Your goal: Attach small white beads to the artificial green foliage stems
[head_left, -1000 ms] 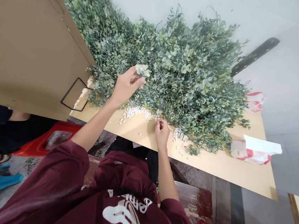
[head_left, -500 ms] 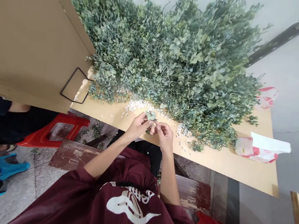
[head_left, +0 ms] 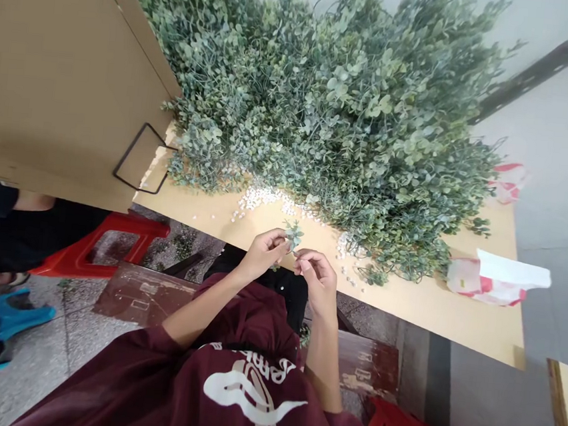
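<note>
Long pale yellow board-like tabletop (head_left: 458,327): smooth, faint sheen. Small grey-green leafy sprig (head_left: 294,235): matt, plastic-looking; same finish on big grey-green foliage heap (head_left: 325,103) toward the surface's far edge. Tiny white roundish pellets (head_left: 260,198) nearer front edge: smooth. Tall brown cardboard-like panel (head_left: 61,71), left edge: matt.

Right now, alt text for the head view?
Left hand holds a sprig, right hand close beside it, over a table's near edge. Beyond lie white bits and a heap of greenery.
</note>
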`<state>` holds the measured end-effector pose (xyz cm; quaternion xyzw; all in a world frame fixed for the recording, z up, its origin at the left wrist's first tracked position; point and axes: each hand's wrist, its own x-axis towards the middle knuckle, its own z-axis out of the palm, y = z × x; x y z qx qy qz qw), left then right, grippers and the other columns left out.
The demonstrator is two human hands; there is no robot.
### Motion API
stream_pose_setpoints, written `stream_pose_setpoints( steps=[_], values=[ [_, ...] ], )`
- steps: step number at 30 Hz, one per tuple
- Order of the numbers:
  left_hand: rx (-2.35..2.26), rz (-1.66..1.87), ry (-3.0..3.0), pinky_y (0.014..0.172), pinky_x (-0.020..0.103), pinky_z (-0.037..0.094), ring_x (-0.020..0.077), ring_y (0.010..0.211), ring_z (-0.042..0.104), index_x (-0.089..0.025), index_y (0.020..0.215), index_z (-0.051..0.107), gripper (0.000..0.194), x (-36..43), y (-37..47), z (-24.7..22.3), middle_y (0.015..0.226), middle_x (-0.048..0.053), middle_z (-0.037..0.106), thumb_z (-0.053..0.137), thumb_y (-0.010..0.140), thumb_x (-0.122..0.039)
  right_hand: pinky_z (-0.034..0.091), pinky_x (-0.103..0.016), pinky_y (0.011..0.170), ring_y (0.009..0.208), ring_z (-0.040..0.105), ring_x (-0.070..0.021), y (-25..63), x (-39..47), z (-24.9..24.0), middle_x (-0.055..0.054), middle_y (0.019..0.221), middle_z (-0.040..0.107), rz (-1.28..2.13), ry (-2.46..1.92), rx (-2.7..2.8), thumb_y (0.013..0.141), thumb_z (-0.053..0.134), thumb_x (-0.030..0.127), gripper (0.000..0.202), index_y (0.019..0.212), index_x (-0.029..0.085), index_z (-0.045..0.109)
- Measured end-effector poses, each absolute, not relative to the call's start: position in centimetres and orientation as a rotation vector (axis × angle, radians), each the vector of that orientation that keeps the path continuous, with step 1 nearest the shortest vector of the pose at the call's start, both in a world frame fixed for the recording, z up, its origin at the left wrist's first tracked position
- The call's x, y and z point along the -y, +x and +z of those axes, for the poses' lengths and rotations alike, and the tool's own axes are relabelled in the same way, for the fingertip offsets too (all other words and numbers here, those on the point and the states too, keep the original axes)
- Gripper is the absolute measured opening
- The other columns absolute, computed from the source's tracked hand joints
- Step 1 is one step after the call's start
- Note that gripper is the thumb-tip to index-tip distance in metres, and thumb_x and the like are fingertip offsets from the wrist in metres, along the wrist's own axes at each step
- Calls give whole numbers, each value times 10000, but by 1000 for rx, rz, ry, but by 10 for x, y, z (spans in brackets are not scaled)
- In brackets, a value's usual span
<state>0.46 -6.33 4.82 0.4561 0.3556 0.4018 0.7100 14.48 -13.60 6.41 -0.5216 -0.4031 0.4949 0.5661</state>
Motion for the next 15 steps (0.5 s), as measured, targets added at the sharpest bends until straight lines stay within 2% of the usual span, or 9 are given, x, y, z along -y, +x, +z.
stream_pose_setpoints(
  steps=[2, 5, 9, 12, 15],
  values=[
    [-820, 880, 1120, 438, 165, 264, 39, 449, 358, -137, 951, 583, 354, 65, 5, 48, 550, -77, 415, 656, 807, -451, 495, -269, 650, 751, 580, -127, 145, 138, 72, -58, 1091, 597, 1162, -1230, 999, 870, 613, 312, 108, 888, 210, 644],
    [-902, 860, 1283, 465, 169, 266, 49, 467, 350, -144, 1022, 580, 300, 67, 4, 46, 544, -80, 399, 602, 857, -393, 502, -269, 649, 748, 577, -126, 142, 138, 80, -68, 1126, 566, 1135, -1289, 1035, 870, 611, 324, 123, 881, 207, 649],
    [-1001, 841, 1451, 494, 173, 336, 72, 501, 433, -142, 896, 588, 225, 69, 3, 43, 569, -49, 473, 515, 907, -354, 515, -273, 690, 820, 584, -148, 133, 137, 79, -71, 1123, 554, 1078, -1341, 1019, 866, 614, 334, 129, 884, 211, 649],
    [-1014, 899, 1490, 622, 200, 444, 117, 689, 567, -138, 927, 606, 228, 68, 3, 46, 784, 25, 612, 491, 918, -334, 520, -279, 713, 848, 586, -155, 127, 137, 75, -70, 1122, 560, 1032, -1316, 1000, 861, 622, 325, 116, 886, 218, 658],
    [-963, 913, 1446, 730, 217, 467, 134, 811, 590, -150, 1096, 593, 257, 66, 2, 54, 943, 54, 638, 518, 905, -305, 522, -284, 717, 847, 589, -158, 124, 137, 74, -63, 1077, 579, 1036, -1256, 1010, 866, 620, 303, 92, 900, 226, 658]
  ],
)
